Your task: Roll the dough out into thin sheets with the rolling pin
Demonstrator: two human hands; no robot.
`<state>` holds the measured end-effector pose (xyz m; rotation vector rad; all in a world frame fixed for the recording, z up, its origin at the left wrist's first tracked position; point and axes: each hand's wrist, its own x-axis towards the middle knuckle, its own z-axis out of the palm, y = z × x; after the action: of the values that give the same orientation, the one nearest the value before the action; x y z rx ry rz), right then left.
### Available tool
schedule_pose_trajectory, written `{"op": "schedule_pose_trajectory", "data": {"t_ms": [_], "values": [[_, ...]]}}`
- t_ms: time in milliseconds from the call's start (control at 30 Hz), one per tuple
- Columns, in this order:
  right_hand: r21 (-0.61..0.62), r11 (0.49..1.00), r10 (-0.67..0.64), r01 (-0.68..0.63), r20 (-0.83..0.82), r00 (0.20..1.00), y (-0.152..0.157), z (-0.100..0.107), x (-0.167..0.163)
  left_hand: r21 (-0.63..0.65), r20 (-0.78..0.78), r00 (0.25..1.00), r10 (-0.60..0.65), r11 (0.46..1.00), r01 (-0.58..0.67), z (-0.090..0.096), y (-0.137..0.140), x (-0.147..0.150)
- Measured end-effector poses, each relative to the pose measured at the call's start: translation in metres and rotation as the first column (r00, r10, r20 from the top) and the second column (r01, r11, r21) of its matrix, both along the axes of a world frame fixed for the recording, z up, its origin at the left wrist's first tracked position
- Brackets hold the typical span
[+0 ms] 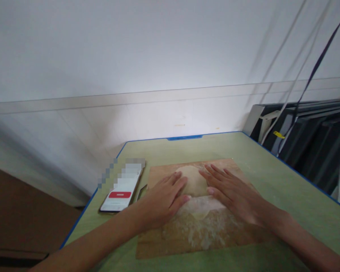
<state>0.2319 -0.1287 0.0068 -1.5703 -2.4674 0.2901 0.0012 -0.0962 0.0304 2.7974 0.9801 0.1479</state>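
Note:
A pale, flattened piece of dough (pixel 193 180) lies on a brown, flour-dusted sheet (pixel 155 241) on the table. My left hand (pixel 170 196) rests on the dough's left side, its fingers stretched out and pointing away from me. On the dough's right side lies my right hand (pixel 229 189), palm down with the fingers spread. Between my hands the middle of the dough shows. A whitish floury patch (pixel 201 207) is on the near side of the dough, and loose flour is scattered toward me.
A phone (pixel 119 204) with a lit screen lies left of the sheet, beside a thin dark object (pixel 141 192). The green table (pixel 158 151) has a blue edge against a white wall (pixel 158 49). Dark flat panels (pixel 308 132) and hanging cables (pixel 314 71) stand to the right.

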Motion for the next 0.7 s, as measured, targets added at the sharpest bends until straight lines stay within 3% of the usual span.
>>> {"op": "schedule_pose_trajectory", "data": {"t_ms": [100,333,700], "values": [[-0.039,0.999,-0.001,0.000,-0.027,1.000,0.018,-0.002,0.001,0.068,0.077,0.995,-0.064,0.996,0.059,0.002,0.017,0.001],[-0.025,0.993,-0.120,0.119,-0.007,0.993,0.044,-0.002,0.002,0.164,0.167,0.985,0.042,0.984,-0.070,0.004,0.039,0.002],[0.043,0.997,-0.064,0.062,0.056,0.996,-0.001,0.005,-0.006,0.075,0.066,0.997,0.034,0.996,-0.039,-0.003,0.007,-0.003]]}}
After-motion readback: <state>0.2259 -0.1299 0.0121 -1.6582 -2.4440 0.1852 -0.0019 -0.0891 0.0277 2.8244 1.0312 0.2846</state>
